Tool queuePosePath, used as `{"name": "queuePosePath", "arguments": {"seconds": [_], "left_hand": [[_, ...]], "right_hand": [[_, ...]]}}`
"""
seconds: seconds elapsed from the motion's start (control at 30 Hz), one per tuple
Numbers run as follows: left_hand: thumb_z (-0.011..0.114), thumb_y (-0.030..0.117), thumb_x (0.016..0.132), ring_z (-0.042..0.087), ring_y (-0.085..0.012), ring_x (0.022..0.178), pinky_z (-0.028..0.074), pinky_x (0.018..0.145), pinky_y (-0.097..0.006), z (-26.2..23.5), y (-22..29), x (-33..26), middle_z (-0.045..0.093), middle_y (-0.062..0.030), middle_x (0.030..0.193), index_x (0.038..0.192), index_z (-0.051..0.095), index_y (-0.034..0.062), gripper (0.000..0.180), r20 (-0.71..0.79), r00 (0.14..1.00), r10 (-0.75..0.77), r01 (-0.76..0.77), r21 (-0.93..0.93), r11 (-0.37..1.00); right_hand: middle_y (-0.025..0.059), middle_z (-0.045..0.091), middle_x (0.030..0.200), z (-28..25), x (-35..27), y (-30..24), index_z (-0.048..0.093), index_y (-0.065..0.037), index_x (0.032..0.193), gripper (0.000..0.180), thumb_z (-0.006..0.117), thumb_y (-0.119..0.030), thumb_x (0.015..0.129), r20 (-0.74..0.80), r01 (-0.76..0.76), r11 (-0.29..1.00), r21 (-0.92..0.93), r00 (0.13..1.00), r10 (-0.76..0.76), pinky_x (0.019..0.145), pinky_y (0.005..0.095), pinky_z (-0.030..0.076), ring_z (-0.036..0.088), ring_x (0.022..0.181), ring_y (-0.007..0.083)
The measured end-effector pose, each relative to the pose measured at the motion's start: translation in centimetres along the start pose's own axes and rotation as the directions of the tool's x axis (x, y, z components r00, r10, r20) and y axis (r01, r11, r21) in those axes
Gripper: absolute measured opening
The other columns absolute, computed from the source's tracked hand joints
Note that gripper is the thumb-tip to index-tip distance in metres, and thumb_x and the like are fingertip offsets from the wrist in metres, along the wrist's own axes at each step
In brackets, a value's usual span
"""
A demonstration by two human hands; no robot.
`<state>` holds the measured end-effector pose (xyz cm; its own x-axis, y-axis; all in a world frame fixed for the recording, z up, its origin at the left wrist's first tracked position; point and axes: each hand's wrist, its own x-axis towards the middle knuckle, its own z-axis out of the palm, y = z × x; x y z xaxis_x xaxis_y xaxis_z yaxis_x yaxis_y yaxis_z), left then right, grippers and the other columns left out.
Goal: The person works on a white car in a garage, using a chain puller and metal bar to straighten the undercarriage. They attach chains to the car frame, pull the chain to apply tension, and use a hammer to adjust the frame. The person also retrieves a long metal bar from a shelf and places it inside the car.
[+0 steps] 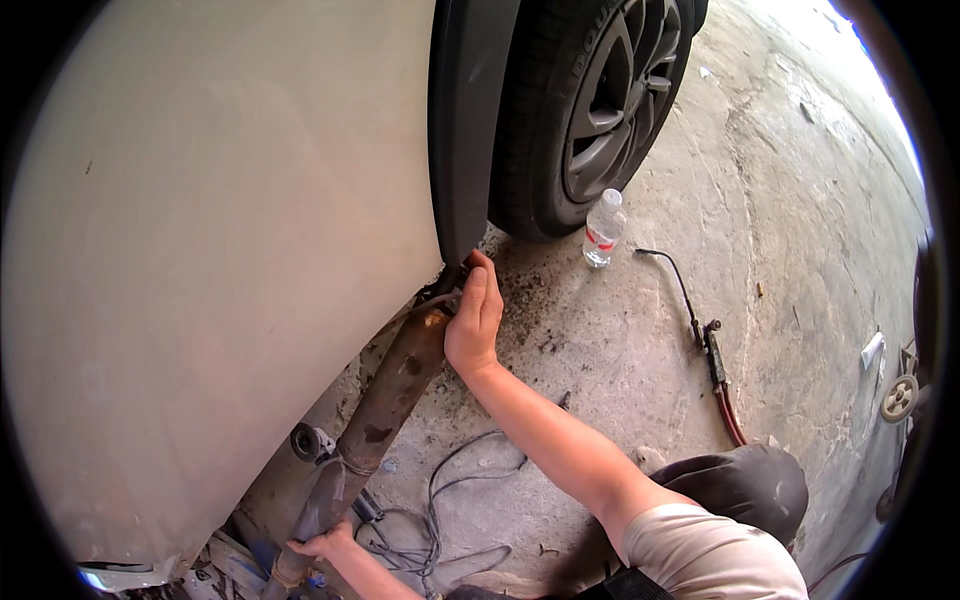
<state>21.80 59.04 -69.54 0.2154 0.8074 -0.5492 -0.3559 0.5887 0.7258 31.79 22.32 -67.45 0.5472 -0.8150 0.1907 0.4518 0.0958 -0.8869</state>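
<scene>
A brown, rust-stained exhaust pipe [392,385] slants from the lower left up to the edge of the pale car body [230,230]. My right hand [476,315] is curled against its far end, just behind the dark wheel-arch edge; some of the fingertips are hidden there. Lower down, my left hand [328,541] grips the near part of the pipe from below, thumb and fingers against it. A short open-ended pipe stub [310,442] shows beside the pipe, under the car body.
Above stands a wheel with a black tyre [535,130]. A clear water bottle [605,230] is upright beside it. On the concrete floor [800,250] lies a gas torch [714,355] with red hoses. Dark cable [432,510] coils below my right arm. My bent knee [745,490] is at lower right.
</scene>
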Motion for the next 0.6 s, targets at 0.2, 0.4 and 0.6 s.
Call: {"name": "queuePosePath", "arguments": {"seconds": [0.2, 0.4, 0.6], "left_hand": [[0.052, 0.055, 0.075, 0.05, -0.0337, 0.113, 0.042, 0.091, -0.048, 0.4, -0.1, -1.5, 0.052, -0.0109, 0.124, 0.122, 0.049, 0.0095, 0.065, -0.026, 1.0, -0.002, 0.001, -0.014, 1.0], [0.051, 0.056, 0.074, 0.048, -0.0309, 0.115, 0.039, 0.091, -0.047, 0.0, 0.0, 0.1, 0.051, -0.0075, 0.126, 0.122, 0.052, 0.0143, 0.063, -0.06, 0.998, 0.014, -0.014, 0.003, 1.0], [0.052, 0.055, 0.075, 0.047, -0.0344, 0.115, 0.04, 0.094, -0.048, 0.6, -0.3, -2.2, 0.05, -0.0116, 0.127, 0.125, 0.047, 0.0097, 0.068, -0.006, 1.0, -0.003, 0.003, -0.012, 1.0]], "right_hand": [[0.014, 0.045, 0.124, -0.3, -5.5, -0.1, 0.028, 0.0, 0.133, 0.047, 0.04, -0.026, 0.095, 0.027, -0.214, 0.968, 0.134, 0.977, 0.213, 0.097, 0.0314, 0.033, 0.043, 0.114, 0.0207], [0.0104, 0.046, 0.119, 0.6, -11.3, -0.3, 0.028, -0.001, 0.131, 0.056, 0.054, -0.03, 0.09, 0.3, -0.517, 0.848, 0.122, 0.833, 0.465, 0.096, 0.0319, 0.034, 0.042, 0.111, 0.0172], [0.0085, 0.046, 0.117, 0.2, -10.6, -0.4, 0.029, -0.002, 0.128, 0.054, 0.055, -0.03, 0.09, 0.302, -0.502, 0.849, 0.162, 0.845, 0.442, 0.094, 0.0296, 0.034, 0.043, 0.107, 0.0152]]}}
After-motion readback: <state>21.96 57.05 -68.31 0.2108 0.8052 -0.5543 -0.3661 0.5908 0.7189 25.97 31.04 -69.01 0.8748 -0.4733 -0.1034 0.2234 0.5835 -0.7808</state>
